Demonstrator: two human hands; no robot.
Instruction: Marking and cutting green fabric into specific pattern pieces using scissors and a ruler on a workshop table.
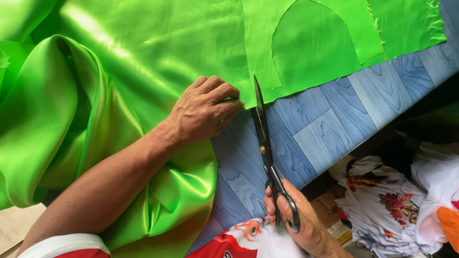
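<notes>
A big sheet of shiny bright green satin (143, 52) covers the upper left of a blue wood-patterned table (330, 129). My left hand (205, 112) lies flat on the cloth's lower edge, fingers curled at the cut line. My right hand (296, 220) grips the handles of long black scissors (262, 134). Their blades are almost closed and point up into the green cloth just right of my left fingers. A matte green piece with a curved cut-out (311, 43) lies on the cloth at the upper right.
The table edge runs diagonally at the lower right. Below it lies a heap of white printed garments (397, 200) and something orange (449, 220). A red and white printed shirt (244, 241) shows at the bottom. Loose green folds (43, 129) pile at the left.
</notes>
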